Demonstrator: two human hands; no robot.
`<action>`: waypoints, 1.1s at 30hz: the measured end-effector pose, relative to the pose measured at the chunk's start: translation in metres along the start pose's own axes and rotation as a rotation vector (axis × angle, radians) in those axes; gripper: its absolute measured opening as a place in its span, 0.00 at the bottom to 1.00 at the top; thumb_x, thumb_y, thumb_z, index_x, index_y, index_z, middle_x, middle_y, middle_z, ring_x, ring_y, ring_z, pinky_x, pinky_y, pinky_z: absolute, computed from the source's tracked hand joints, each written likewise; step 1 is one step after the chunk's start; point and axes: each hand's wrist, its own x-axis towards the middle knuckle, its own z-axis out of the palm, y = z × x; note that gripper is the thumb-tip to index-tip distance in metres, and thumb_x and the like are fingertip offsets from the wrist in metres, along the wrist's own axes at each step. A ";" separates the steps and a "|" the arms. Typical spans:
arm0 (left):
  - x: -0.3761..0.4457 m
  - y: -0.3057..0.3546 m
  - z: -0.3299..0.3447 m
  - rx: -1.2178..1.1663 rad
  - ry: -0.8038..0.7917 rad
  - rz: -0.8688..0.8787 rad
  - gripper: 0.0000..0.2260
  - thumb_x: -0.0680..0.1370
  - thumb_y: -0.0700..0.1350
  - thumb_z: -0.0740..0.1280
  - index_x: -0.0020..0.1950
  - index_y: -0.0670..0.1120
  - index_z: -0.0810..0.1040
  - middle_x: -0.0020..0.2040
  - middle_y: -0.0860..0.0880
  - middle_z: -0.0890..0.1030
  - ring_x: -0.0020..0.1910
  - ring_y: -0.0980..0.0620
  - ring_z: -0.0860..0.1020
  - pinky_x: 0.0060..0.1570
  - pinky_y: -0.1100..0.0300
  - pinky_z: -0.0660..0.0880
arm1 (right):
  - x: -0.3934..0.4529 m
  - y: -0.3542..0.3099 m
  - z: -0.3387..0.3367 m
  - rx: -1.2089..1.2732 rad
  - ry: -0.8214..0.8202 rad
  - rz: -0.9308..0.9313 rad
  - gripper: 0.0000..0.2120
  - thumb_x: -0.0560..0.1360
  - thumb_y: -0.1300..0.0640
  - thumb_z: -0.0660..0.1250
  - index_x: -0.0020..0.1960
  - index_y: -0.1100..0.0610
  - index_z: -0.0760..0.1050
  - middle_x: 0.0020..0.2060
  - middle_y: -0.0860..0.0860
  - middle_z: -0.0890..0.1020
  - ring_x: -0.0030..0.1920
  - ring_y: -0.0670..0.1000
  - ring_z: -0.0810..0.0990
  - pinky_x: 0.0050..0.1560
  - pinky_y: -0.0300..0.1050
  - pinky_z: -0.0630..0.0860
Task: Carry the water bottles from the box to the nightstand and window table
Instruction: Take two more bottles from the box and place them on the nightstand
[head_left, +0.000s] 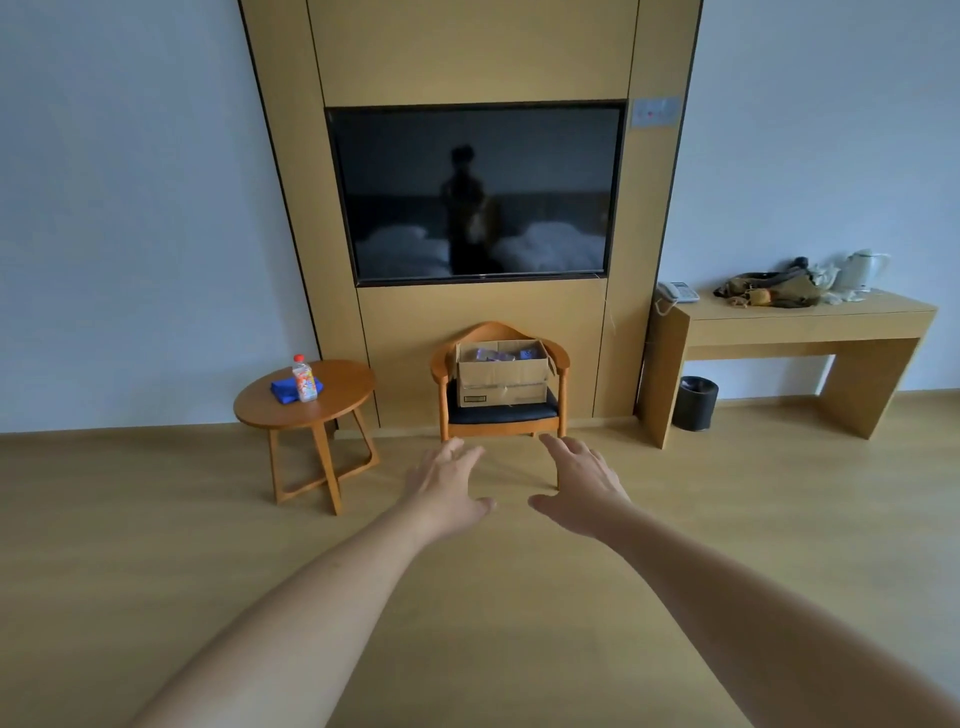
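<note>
An open cardboard box (501, 382) sits on the dark seat of a wooden armchair (561, 364) against the wall panel. Bottle tops with purple and blue wrap show inside it (498, 355). My left hand (449, 486) and my right hand (582, 486) are stretched out in front of me over the floor, fingers spread and straight, holding nothing. Both are well short of the chair. One water bottle (304, 379) with a red cap stands on the round wooden table (343, 400) at the left, beside a folded blue cloth (291, 389).
A long wooden desk (810, 322) at the right carries a phone (678, 292), a bag (774, 290) and a white kettle (862, 270). A black bin (695, 402) stands under its left end. A dark TV (475, 192) hangs above the chair. Wooden floor lies between me and the chair.
</note>
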 end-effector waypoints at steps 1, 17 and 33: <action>0.022 0.000 -0.002 -0.017 0.014 -0.017 0.37 0.76 0.60 0.72 0.81 0.58 0.60 0.83 0.52 0.56 0.81 0.45 0.58 0.75 0.41 0.64 | 0.022 0.005 -0.002 -0.003 -0.010 -0.005 0.45 0.73 0.44 0.75 0.81 0.46 0.53 0.78 0.52 0.63 0.74 0.58 0.66 0.71 0.58 0.71; 0.354 -0.065 0.006 -0.065 0.041 0.060 0.36 0.73 0.62 0.70 0.79 0.56 0.63 0.78 0.52 0.63 0.75 0.46 0.65 0.69 0.47 0.70 | 0.341 0.040 0.037 -0.019 -0.037 -0.013 0.44 0.73 0.45 0.75 0.81 0.48 0.54 0.77 0.52 0.65 0.73 0.57 0.67 0.70 0.56 0.71; 0.667 -0.132 -0.003 -0.100 -0.042 0.151 0.34 0.73 0.59 0.72 0.77 0.55 0.66 0.75 0.50 0.66 0.74 0.46 0.63 0.69 0.47 0.70 | 0.634 0.056 0.074 0.068 -0.052 0.113 0.40 0.74 0.48 0.74 0.80 0.48 0.57 0.74 0.53 0.68 0.73 0.57 0.68 0.70 0.58 0.71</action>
